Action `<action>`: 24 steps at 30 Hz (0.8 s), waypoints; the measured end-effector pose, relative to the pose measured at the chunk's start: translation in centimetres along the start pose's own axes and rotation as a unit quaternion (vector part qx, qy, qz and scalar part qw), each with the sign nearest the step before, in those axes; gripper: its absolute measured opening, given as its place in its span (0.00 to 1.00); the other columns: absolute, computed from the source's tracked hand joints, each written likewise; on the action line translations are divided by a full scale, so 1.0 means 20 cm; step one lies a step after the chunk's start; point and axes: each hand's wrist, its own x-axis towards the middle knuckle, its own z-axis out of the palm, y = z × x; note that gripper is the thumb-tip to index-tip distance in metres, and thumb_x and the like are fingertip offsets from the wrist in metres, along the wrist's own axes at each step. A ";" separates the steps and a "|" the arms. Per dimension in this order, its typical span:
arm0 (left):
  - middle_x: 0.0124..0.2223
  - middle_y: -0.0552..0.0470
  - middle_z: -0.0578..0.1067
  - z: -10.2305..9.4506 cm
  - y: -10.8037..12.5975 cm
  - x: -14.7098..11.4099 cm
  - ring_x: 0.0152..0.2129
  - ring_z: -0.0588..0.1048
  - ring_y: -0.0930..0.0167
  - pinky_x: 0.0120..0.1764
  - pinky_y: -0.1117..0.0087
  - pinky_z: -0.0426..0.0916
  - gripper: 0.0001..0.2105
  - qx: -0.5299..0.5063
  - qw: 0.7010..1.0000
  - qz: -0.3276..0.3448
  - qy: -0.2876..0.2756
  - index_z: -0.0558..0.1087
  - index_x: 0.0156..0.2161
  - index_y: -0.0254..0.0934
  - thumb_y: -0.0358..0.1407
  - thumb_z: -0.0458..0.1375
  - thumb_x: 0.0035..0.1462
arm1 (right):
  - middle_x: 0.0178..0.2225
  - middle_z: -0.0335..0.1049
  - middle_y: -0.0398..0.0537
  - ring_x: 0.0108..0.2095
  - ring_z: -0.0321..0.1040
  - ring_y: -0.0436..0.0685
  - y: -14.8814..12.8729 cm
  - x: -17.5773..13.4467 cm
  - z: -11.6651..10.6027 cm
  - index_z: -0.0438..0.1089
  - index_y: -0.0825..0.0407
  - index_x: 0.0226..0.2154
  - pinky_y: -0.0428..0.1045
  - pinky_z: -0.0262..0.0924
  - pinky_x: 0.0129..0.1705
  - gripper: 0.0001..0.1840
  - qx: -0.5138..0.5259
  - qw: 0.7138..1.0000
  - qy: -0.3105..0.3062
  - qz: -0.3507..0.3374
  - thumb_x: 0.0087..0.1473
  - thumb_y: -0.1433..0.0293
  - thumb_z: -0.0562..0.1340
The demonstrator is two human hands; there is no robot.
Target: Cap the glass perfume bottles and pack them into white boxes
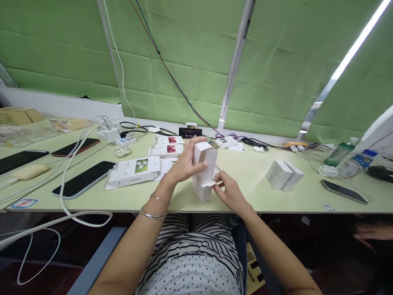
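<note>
At the table's front edge, my left hand (pixel 188 162) is wrapped around a white carton (pixel 209 166), thumb across its near side. The carton stands upright, its top end partly turned away. Just below it is another white box section (pixel 202 191) resting near the table edge; I cannot tell whether it is a separate box or the same one. My right hand (pixel 229 191) pinches a thin white flap at the junction between them, fingers closed. To the right, two closed white boxes (pixel 278 175) stand side by side on the table.
Flattened printed cartons (pixel 135 171) lie to the left, beside a dark phone (pixel 84 179) and looping white cables (pixel 66 176). A small timer display (pixel 190 132) stands behind. On the right are another phone (pixel 343 191), a green bottle (pixel 340 152) and a blue-capped bottle (pixel 357 164).
</note>
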 end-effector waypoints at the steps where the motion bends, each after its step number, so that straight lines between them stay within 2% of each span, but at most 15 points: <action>1: 0.53 0.45 0.58 0.00 0.00 0.00 0.48 0.61 0.61 0.49 0.60 0.59 0.30 -0.006 1.000 0.002 -0.018 0.53 0.55 0.43 0.50 0.55 0.49 | 0.30 0.60 0.43 0.31 0.61 0.50 0.00 0.00 0.00 0.56 0.50 0.30 0.47 0.63 0.31 0.03 -0.004 1.000 0.002 0.001 0.50 0.74 0.52; 4: 0.54 0.45 0.58 0.00 0.00 0.01 0.51 0.59 0.60 0.51 0.59 0.57 0.30 -0.019 0.999 0.005 -0.040 0.52 0.55 0.43 0.49 0.55 0.49 | 0.30 0.59 0.43 0.32 0.62 0.51 0.02 -0.01 0.01 0.55 0.50 0.30 0.47 0.64 0.32 0.04 -0.005 1.000 0.002 0.008 0.49 0.73 0.53; 5: 0.54 0.45 0.58 0.00 0.00 0.01 0.51 0.59 0.60 0.51 0.59 0.57 0.30 -0.018 0.999 0.004 -0.038 0.52 0.55 0.43 0.49 0.55 0.49 | 0.32 0.59 0.44 0.33 0.63 0.51 0.02 -0.02 0.02 0.54 0.50 0.32 0.48 0.64 0.32 0.07 -0.003 1.000 0.010 0.016 0.48 0.71 0.55; 9: 0.53 0.46 0.58 0.02 0.02 0.02 0.50 0.59 0.60 0.51 0.59 0.57 0.29 -0.007 0.999 -0.001 -0.041 0.52 0.54 0.44 0.48 0.55 0.49 | 0.45 0.56 0.52 0.40 0.65 0.56 0.05 -0.04 0.13 0.44 0.48 0.45 0.53 0.66 0.36 0.35 0.014 0.995 0.084 0.053 0.39 0.65 0.65; 10: 0.52 0.46 0.58 0.02 0.03 0.02 0.50 0.59 0.60 0.50 0.59 0.57 0.29 0.000 0.999 -0.007 -0.038 0.53 0.54 0.44 0.48 0.56 0.49 | 0.47 0.55 0.55 0.41 0.65 0.56 0.05 -0.04 0.16 0.41 0.48 0.48 0.54 0.66 0.37 0.39 0.021 0.993 0.103 0.055 0.39 0.65 0.65; 13: 0.50 0.48 0.57 0.05 0.06 0.03 0.50 0.59 0.61 0.50 0.58 0.58 0.31 0.025 0.999 -0.046 -0.013 0.54 0.52 0.45 0.49 0.60 0.44 | 0.50 0.54 0.59 0.42 0.66 0.58 0.07 -0.04 0.25 0.38 0.49 0.51 0.55 0.66 0.38 0.37 0.020 0.988 0.142 0.053 0.44 0.69 0.61; 17: 0.48 0.49 0.56 0.10 0.10 0.03 0.47 0.59 0.61 0.47 0.58 0.60 0.34 0.056 0.993 -0.097 0.020 0.55 0.49 0.46 0.48 0.64 0.37 | 0.48 0.59 0.61 0.40 0.68 0.61 0.06 -0.04 0.30 0.38 0.51 0.52 0.57 0.67 0.36 0.35 -0.033 0.987 0.150 0.048 0.47 0.70 0.58; 21: 0.48 0.48 0.55 0.13 0.11 0.03 0.47 0.59 0.63 0.47 0.60 0.60 0.30 0.041 0.992 -0.100 0.066 0.54 0.48 0.43 0.40 0.63 0.40 | 0.52 0.56 0.67 0.45 0.67 0.63 0.06 -0.05 0.31 0.35 0.54 0.55 0.58 0.67 0.37 0.37 -0.070 0.985 0.160 0.018 0.49 0.70 0.58; 24: 0.48 0.48 0.55 0.13 0.09 0.03 0.47 0.59 0.64 0.48 0.60 0.60 0.29 0.033 0.991 -0.082 0.104 0.54 0.49 0.43 0.37 0.62 0.41 | 0.51 0.57 0.66 0.45 0.67 0.61 0.07 -0.06 0.31 0.32 0.54 0.55 0.57 0.67 0.37 0.38 -0.081 0.982 0.169 -0.022 0.50 0.71 0.57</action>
